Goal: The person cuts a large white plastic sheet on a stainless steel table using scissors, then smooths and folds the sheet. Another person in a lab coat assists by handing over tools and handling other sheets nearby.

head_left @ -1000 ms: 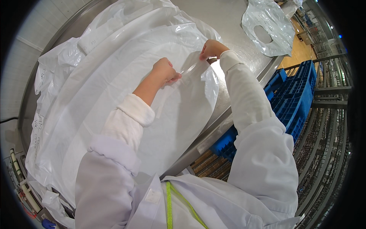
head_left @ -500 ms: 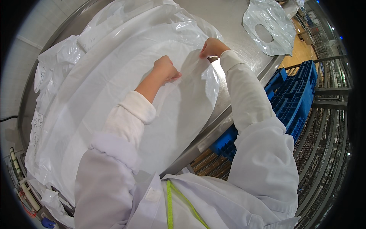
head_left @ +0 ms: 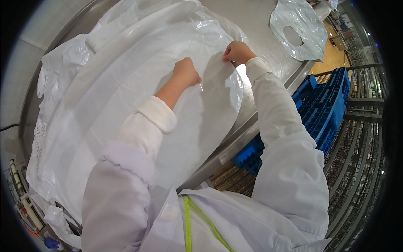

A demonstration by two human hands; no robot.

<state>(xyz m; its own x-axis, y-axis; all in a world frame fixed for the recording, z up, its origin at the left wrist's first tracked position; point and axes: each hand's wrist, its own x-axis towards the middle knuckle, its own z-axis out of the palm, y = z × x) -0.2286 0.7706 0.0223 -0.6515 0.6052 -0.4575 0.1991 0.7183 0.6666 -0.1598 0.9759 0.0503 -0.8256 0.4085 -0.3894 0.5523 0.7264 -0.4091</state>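
Two hands pinch one big plastic bag.
Left hand (head_left: pixel 186 72) and right hand (head_left: pixel 237 52) both close their fingers on the white bag (head_left: pixel 126 105) (it lies flat on the metal table (head_left: pixel 260 25)).

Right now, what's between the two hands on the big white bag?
Head view: only a raised fold of the big white bag between the left hand and right hand; nothing else there.

I note a translucent white plastic sheet (head_left: pixel 126 96) on the grey steel table (head_left: pixel 260 25), a blue crate (head_left: pixel 327 105), white sleeves and a yellow-green stripe (head_left: pixel 187 227).
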